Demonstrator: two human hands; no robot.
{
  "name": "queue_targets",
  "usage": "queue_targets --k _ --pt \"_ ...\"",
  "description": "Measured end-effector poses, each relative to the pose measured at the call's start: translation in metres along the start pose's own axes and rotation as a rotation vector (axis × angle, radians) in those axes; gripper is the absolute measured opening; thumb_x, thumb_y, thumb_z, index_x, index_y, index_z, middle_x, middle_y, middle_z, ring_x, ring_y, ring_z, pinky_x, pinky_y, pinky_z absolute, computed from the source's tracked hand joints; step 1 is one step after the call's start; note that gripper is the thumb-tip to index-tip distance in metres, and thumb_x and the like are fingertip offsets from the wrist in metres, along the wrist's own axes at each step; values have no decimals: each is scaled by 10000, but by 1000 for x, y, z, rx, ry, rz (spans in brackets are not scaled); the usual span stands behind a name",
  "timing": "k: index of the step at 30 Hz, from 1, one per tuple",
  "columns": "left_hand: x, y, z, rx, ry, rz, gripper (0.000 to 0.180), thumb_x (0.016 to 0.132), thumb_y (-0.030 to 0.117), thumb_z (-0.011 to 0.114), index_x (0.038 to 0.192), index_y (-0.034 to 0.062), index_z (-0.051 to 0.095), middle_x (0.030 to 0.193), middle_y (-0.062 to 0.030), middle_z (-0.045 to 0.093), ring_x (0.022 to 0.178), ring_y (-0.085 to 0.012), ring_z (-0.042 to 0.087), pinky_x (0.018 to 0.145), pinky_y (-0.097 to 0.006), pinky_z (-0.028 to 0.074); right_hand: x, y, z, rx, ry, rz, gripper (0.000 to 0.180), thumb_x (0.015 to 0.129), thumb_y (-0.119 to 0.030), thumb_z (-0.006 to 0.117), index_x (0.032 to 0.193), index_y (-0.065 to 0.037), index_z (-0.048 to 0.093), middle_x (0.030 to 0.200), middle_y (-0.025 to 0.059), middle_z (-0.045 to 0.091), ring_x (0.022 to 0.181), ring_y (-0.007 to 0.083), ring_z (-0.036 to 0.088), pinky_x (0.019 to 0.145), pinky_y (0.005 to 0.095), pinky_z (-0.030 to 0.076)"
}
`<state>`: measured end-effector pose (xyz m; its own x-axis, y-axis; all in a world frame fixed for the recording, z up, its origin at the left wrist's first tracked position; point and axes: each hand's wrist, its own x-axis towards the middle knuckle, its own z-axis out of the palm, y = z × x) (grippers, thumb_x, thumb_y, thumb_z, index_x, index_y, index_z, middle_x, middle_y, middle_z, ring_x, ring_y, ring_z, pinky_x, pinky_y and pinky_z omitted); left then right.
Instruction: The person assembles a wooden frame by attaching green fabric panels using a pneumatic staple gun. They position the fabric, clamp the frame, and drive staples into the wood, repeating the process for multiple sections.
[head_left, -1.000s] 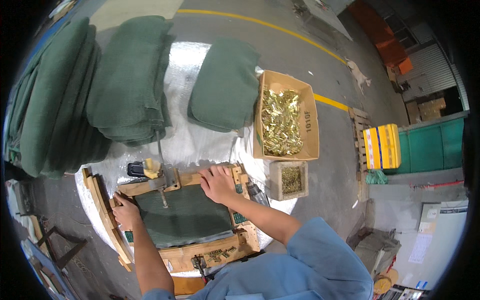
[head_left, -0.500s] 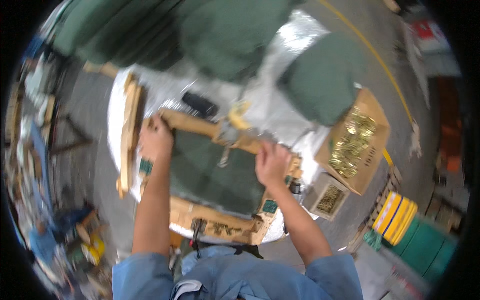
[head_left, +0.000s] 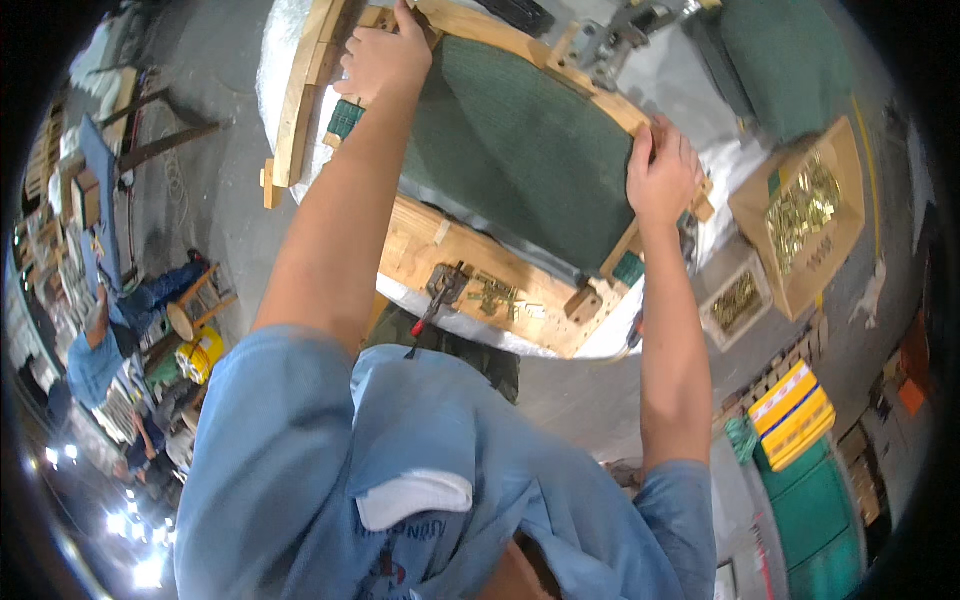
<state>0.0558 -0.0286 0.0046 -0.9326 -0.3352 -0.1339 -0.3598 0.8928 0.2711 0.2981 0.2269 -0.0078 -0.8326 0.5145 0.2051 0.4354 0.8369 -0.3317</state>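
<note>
A dark green fabric-covered panel (head_left: pixel 520 150) lies in a wooden frame in front of me. My left hand (head_left: pixel 388 60) is at the frame's far left corner, its thumb stretched forward and its fingers curled over the wood. At the far right corner my right hand (head_left: pixel 665 175) has its fingers bent over the end of the far wooden bar (head_left: pixel 490 35). A metal clamp (head_left: pixel 605 65) sits on that bar between my hands. Along the near side runs a wooden board (head_left: pixel 410 240), bearing a second clamp with a red tip (head_left: pixel 445 290) and loose brass-coloured metal pieces (head_left: pixel 497 292).
To the right stand a cardboard box (head_left: pixel 840 220) of brass-coloured pieces and a smaller box (head_left: pixel 735 300) of them. Wooden strips (head_left: pixel 305 95) lie at the left. Another green panel (head_left: pixel 800 70) is at the far right. A person in blue (head_left: pixel 95 355) is at the left.
My view has tilted down, so the frame and hands appear higher and more of my shirt shows. Both hands remain at the frame's far corners.
</note>
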Motion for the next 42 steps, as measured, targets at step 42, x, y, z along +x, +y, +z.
queue_targets --k 42 --pt "-74 -174 -68 33 -345 1786 654 789 491 810 1318 144 643 1341 -108 580 1337 -303 497 1161 -584 316 -239 -92 -58 35 88 919 417 891 -349 779 1127 -24 667 1173 188 666 1044 426 678 909 516 540"
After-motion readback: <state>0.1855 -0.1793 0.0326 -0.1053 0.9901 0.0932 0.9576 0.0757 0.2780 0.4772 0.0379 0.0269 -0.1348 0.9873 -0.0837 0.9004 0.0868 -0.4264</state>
